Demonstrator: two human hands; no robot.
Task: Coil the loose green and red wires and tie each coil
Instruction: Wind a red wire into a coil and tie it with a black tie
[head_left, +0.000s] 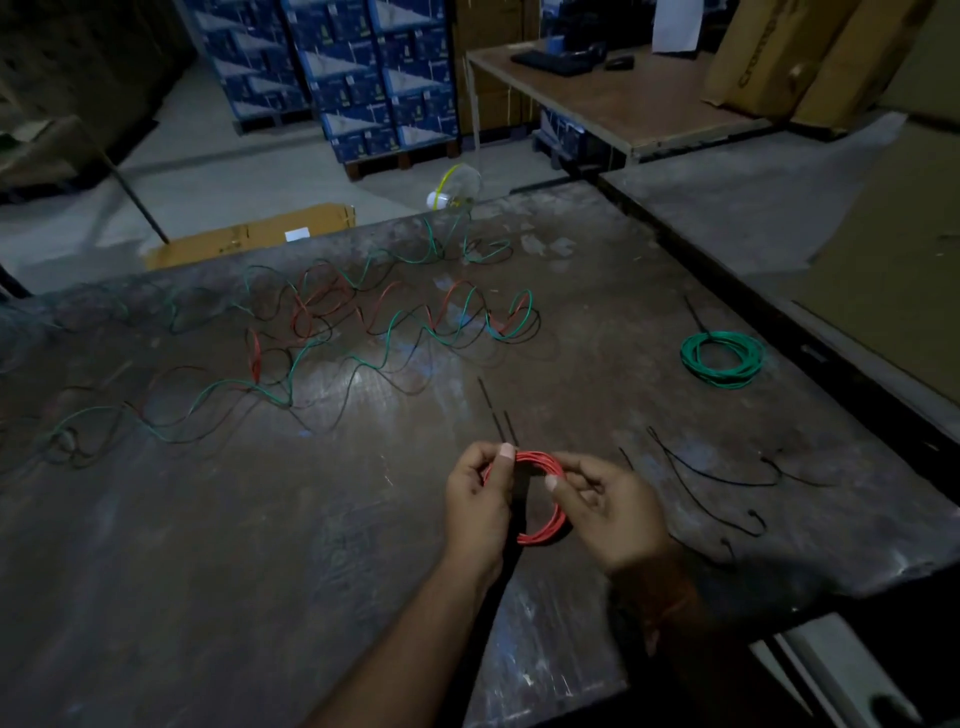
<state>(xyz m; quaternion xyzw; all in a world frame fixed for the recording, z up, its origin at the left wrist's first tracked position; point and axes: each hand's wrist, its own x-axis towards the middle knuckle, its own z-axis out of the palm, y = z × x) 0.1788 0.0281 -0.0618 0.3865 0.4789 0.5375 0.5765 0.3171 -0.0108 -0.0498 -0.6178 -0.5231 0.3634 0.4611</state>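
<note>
- I am gripping the red coil (540, 499) with both hands at lower centre: the left hand (478, 499) is pinching its left side and the right hand (608, 504) its upper right, probably keeping the loops bunched for tying.
- Black ties (717, 478) are lying just right on the desk (260, 571).
- A green coil (723, 359) is sitting at right; loose wires (311, 338) are sprawling at upper left.
- I see no containers holding anything.
</note>
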